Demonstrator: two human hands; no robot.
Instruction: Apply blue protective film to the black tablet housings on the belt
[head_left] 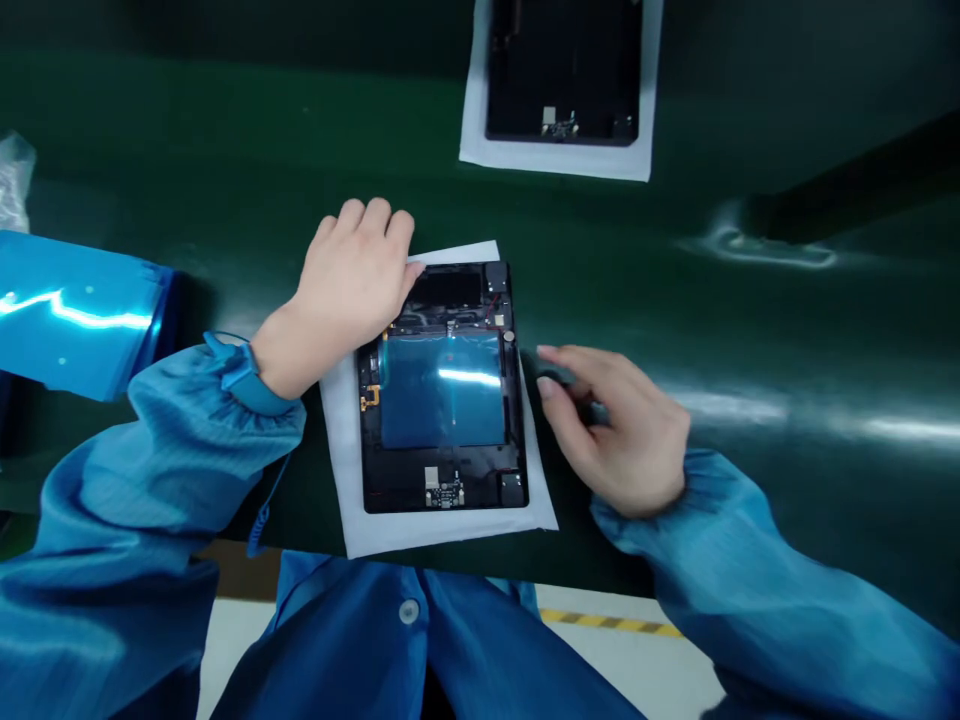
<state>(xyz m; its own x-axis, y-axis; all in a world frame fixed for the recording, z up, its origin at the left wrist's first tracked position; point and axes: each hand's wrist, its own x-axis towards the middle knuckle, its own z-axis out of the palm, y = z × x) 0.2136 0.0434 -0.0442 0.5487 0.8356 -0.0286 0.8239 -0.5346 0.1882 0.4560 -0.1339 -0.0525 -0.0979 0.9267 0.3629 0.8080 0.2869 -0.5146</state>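
Observation:
An opened black tablet housing (442,480) lies on a white sheet (345,460) in front of me, with a blue film-covered rectangle (442,390) in its middle. My left hand (345,290) rests on the sheet and the housing's upper left corner, fingers bent down together and pressing. My right hand (615,430) lies on the green surface just right of the housing, fingers curled around a small dark object (559,377) that I cannot make out.
A second black housing (562,70) on a white sheet (555,160) lies further along the green belt (750,300). A roll of shiny blue film (75,310) sits at the left, with clear plastic (11,180) behind it. The belt's near edge runs by my coat.

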